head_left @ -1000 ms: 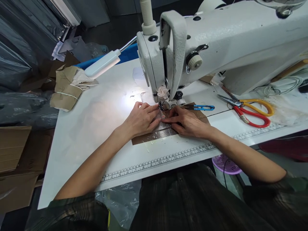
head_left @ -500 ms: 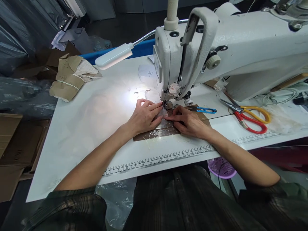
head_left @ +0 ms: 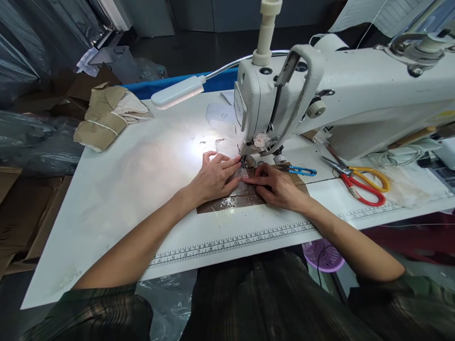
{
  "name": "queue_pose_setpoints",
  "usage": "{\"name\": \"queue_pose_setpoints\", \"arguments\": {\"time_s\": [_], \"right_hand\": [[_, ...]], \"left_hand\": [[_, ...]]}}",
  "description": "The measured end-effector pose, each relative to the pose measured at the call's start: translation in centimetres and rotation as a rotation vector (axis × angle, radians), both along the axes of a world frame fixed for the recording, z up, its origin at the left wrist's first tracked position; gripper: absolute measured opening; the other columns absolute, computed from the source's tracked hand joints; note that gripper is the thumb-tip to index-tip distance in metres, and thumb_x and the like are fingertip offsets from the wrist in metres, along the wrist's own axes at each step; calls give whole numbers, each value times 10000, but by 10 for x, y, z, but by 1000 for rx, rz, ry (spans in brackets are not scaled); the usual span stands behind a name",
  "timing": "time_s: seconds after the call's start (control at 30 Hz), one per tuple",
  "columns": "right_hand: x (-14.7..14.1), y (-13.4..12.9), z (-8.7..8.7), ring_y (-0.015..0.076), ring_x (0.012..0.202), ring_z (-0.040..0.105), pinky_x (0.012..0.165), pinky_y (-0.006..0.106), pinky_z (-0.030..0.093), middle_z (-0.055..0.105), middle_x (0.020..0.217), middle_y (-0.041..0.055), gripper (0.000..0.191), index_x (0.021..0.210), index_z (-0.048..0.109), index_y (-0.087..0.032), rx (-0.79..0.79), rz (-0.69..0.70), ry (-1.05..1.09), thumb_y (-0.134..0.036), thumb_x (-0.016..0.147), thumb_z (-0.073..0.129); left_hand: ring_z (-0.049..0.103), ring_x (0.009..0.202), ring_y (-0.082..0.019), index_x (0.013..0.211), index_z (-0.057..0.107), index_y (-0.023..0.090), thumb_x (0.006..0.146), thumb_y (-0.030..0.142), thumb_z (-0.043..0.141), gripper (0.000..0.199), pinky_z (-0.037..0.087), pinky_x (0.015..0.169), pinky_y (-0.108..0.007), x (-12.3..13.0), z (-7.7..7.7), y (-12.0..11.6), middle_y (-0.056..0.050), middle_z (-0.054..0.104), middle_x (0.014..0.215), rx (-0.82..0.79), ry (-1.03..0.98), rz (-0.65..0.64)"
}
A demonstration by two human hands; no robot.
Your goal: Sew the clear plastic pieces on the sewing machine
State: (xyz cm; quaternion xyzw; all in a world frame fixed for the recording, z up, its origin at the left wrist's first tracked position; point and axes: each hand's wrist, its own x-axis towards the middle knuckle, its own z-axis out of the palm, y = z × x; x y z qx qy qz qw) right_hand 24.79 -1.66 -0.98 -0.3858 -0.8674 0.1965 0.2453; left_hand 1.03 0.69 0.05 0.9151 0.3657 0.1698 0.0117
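My left hand (head_left: 214,177) lies with its fingers spread on thin pale fabric (head_left: 226,148), fingertips beside the presser foot of the white sewing machine (head_left: 254,97). To the right of the foot, my right hand (head_left: 276,185) has its fingers bent together at the edge of the sheer material; what they pinch is too small to make out. Both hands rest over a brown, shiny plate (head_left: 227,202) on the table. Blue thread snips (head_left: 302,170) lie just beyond my right hand.
Red and yellow scissors (head_left: 366,184) lie to the right. A lamp (head_left: 179,92) hangs over the white table (head_left: 124,189), and a paper-wrapped bundle (head_left: 101,118) sits at the back left. A ruler strip (head_left: 234,243) runs along the front edge. Below is a purple basket (head_left: 323,255).
The view has tilted slightly, so the machine appears lower and more to the right. My hands keep nearly the same place at the presser foot.
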Motion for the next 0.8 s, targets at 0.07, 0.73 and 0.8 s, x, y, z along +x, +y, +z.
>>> {"name": "queue_pose_setpoints", "arguments": {"time_s": [0.07,0.73,0.8], "right_hand": [[0,0,0,188,874,567,831,378,504,567,1024,94,357,1138,769,-234,1,3,1,-178,918,493],[-1,-1,0,197,904,575,849,385,496,585,1020,82,374,1168,754,-261,-36,-8,40,-150,893,527],[-1,-1,1,198,905,577,852,386,500,585,1021,83,367,1163,756,-260,-35,-6,41,-157,895,527]], "left_hand": [[588,1127,-285,1250,632,225,1000,336,434,337,275,1061,-567,1,1,-1,-76,623,1386,27,26,5],[633,954,-264,1169,693,184,970,284,494,298,320,1009,-584,6,5,-5,-103,679,1301,85,40,9],[634,963,-262,1178,690,200,974,292,492,299,307,1024,-588,6,6,-4,-91,675,1311,77,49,6]]}}
